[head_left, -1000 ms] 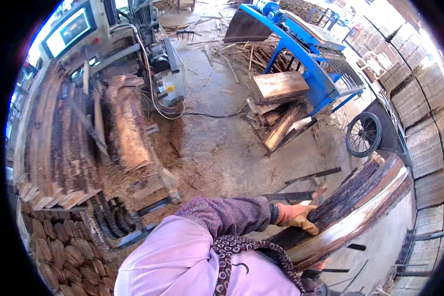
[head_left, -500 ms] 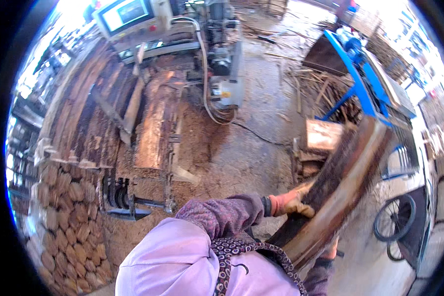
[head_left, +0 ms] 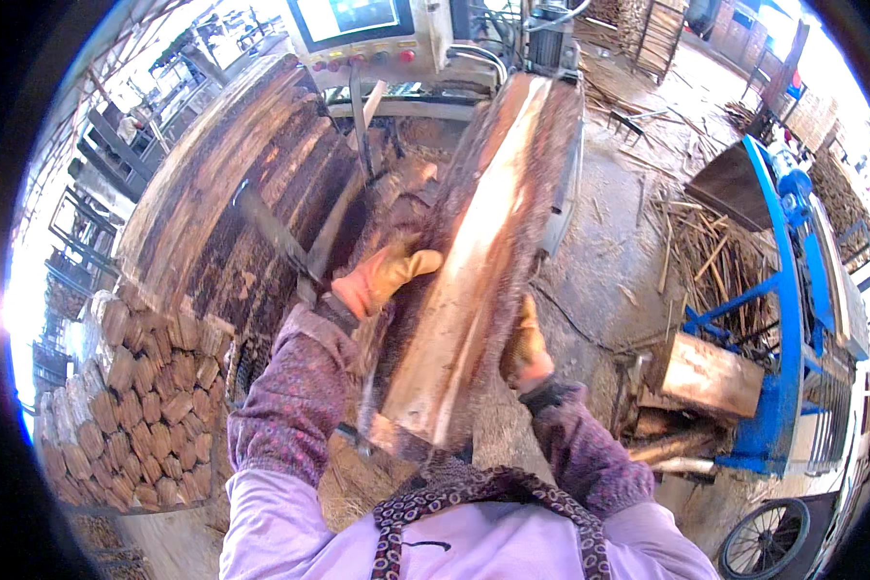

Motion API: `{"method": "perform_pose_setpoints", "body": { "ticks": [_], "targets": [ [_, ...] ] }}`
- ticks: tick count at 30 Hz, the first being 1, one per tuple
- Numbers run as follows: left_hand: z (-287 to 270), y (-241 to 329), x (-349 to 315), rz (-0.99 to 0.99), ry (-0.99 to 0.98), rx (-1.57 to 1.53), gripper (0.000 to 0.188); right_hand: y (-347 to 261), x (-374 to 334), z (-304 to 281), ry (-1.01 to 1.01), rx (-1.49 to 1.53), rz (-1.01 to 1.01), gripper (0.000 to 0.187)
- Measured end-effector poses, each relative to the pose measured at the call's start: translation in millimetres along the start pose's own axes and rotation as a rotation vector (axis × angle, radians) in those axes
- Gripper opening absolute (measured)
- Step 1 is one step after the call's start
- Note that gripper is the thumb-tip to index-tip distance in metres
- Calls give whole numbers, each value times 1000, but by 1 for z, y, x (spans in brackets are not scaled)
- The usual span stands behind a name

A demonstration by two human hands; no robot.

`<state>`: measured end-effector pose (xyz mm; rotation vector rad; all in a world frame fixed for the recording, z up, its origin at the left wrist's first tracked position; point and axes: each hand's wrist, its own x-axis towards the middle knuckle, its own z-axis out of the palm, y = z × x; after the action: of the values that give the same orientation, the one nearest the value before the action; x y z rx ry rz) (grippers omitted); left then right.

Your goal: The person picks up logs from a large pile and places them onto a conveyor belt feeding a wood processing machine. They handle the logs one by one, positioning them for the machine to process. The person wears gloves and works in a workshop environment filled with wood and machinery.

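Observation:
A long, half-round log (head_left: 478, 246) with dark bark edges and a pale strip down its top is held in front of me, its near end by my waist. Motion smears its sides. My left hand (head_left: 385, 278), in an orange and yellow work glove, grips its left side. On its right side, lower down, my right hand (head_left: 528, 350) is pressed against it in a similar glove; the fingertips are partly hidden by the wood. The far end of the log reaches over the machine's metal parts.
At left lies a pile of long bark-edged logs (head_left: 237, 193) above a stack of cut ends (head_left: 150, 406). A control panel (head_left: 362, 43) with a screen and buttons stands ahead. To the right are a blue metal frame (head_left: 793, 290), wood scraps (head_left: 710, 246) and a spoked wheel (head_left: 766, 541).
My hands and the log have swung from the right to the middle, in front of the control panel. The log now points ahead, and my view has turned rightward relative to the scene's left side.

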<state>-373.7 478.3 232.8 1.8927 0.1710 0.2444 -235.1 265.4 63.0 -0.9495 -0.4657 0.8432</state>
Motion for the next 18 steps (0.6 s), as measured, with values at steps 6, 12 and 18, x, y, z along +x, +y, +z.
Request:
{"method": "perform_pose_setpoints", "body": {
  "ticks": [6, 12, 18],
  "targets": [
    [-153, -213, 4, -534, 500, 462, 87, 128, 130, 49, -190, 48, -128, 80],
    [-179, -296, -11, -689, 412, 118, 61, 71, 111, 63, -86, 409, 332, 53],
    [-143, -193, 52, -861, 576, -653, 45, 19, 141, 55, 312, 475, 369, 65]
  ]
}}
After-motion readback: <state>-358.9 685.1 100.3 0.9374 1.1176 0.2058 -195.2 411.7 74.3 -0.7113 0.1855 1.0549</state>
